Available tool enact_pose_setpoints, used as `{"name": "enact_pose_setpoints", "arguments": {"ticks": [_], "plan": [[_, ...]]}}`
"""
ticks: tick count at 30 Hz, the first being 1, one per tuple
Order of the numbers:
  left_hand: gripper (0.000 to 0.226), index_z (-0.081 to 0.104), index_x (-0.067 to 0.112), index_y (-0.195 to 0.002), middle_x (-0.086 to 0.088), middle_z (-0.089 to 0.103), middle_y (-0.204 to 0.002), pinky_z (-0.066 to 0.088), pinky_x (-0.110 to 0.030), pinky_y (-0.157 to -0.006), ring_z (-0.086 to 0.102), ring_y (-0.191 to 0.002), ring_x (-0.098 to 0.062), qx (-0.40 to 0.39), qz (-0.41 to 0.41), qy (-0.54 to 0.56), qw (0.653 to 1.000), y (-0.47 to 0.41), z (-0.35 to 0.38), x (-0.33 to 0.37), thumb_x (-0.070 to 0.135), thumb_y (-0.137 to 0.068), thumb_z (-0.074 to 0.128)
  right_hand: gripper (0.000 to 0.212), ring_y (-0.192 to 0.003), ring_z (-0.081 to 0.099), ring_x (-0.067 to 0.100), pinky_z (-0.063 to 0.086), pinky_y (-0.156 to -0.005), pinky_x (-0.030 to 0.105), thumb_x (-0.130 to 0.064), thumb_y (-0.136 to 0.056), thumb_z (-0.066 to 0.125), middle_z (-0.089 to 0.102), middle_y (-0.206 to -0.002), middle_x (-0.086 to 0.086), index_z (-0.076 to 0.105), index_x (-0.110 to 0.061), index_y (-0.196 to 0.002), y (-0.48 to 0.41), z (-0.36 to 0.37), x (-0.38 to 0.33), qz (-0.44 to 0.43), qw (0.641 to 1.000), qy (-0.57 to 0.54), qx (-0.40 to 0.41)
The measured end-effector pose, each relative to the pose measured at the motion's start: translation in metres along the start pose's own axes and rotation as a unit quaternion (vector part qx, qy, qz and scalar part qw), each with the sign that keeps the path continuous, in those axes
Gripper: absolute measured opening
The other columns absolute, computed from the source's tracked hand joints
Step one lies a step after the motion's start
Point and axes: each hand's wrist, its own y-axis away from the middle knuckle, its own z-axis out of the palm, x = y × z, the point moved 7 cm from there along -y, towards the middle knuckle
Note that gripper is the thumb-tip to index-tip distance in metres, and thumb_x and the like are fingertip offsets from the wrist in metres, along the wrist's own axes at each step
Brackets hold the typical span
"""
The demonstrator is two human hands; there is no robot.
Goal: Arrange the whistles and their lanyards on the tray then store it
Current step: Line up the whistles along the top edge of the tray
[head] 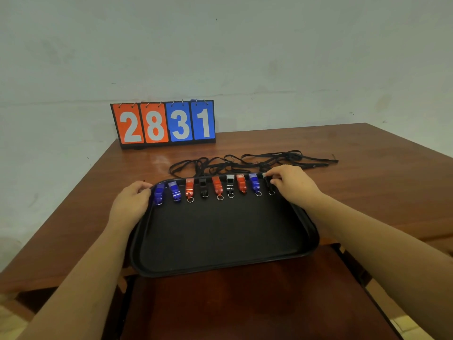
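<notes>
A black tray (220, 241) lies on the wooden table, its near edge over the table's front. Several whistles stand in a row along the tray's far rim: blue (158, 192), blue (174, 190), red (189, 188), black (203, 187), red (217, 185), black (230, 184), red (241, 183), blue (255, 183) and a black one (267, 183) at the right end. My right hand (291, 185) pinches that last black whistle. My left hand (132, 204) rests on the tray's far left corner beside the first blue whistle. A tangle of black lanyards (245, 163) lies behind the tray.
A flip scoreboard (163, 122) reading 2831 stands at the table's back edge against the wall. The brown table (355, 168) stretches right of the tray. A dark chair seat (245, 303) shows below the tray's near edge.
</notes>
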Motion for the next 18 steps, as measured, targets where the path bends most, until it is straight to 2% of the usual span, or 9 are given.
{"name": "enact_pose_setpoints", "arguments": {"ticks": [4, 7, 10, 13, 18], "plan": [[0.022, 0.065, 0.024, -0.104, 0.004, 0.061, -0.103, 0.038, -0.035, -0.08, 0.054, -0.095, -0.015, -0.001, 0.0, 0.004, 1.0, 0.001, 0.0, 0.001, 0.02, -0.099, 0.044, 0.041, -0.11, 0.061, 0.017, 0.053, -0.09, 0.032, -0.01, -0.098, 0.052, 0.061, -0.129, 0.004, 0.056, -0.024, -0.136, -0.001, -0.001, -0.001, -0.007, 1.0, -0.02, -0.009], [0.021, 0.064, 0.025, -0.102, 0.006, 0.06, -0.101, 0.037, -0.034, -0.08, 0.052, -0.094, -0.013, 0.003, -0.001, 0.005, 1.0, 0.001, 0.0, 0.001, 0.019, -0.099, 0.044, 0.038, -0.091, 0.065, 0.011, 0.049, -0.07, 0.018, -0.009, -0.098, 0.048, 0.065, -0.119, 0.001, 0.059, -0.023, -0.132, -0.007, -0.013, 0.004, -0.005, 0.997, -0.063, 0.039], [0.021, 0.065, 0.025, -0.101, 0.006, 0.06, -0.099, 0.037, -0.034, -0.08, 0.053, -0.094, -0.014, 0.003, 0.003, 0.006, 1.0, 0.001, 0.0, 0.001, 0.019, -0.098, 0.045, 0.032, -0.075, 0.063, 0.005, 0.045, -0.063, 0.015, -0.008, -0.095, 0.051, 0.068, -0.1, -0.001, 0.066, -0.018, -0.121, -0.024, -0.025, 0.014, 0.009, 0.994, -0.08, 0.072], [0.02, 0.063, 0.026, -0.098, 0.01, 0.059, -0.093, 0.037, -0.032, -0.077, 0.052, -0.087, -0.009, 0.001, 0.011, 0.006, 1.0, -0.001, 0.001, 0.001, 0.019, -0.098, 0.045, 0.029, -0.079, 0.06, 0.01, 0.044, -0.073, 0.022, -0.007, -0.09, 0.061, 0.068, -0.099, 0.001, 0.068, -0.013, -0.117, -0.046, -0.029, 0.023, 0.041, 0.994, -0.081, 0.054], [0.02, 0.064, 0.025, -0.097, 0.013, 0.06, -0.091, 0.035, -0.025, -0.066, 0.051, -0.082, -0.001, 0.001, 0.03, 0.01, 0.999, -0.005, 0.004, -0.001, 0.018, -0.098, 0.046, 0.039, -0.107, 0.06, 0.022, 0.044, -0.091, 0.031, -0.016, -0.089, 0.067, 0.065, -0.124, 0.008, 0.063, -0.015, -0.128, -0.071, -0.018, 0.024, 0.036, 0.998, -0.042, -0.003]]}}
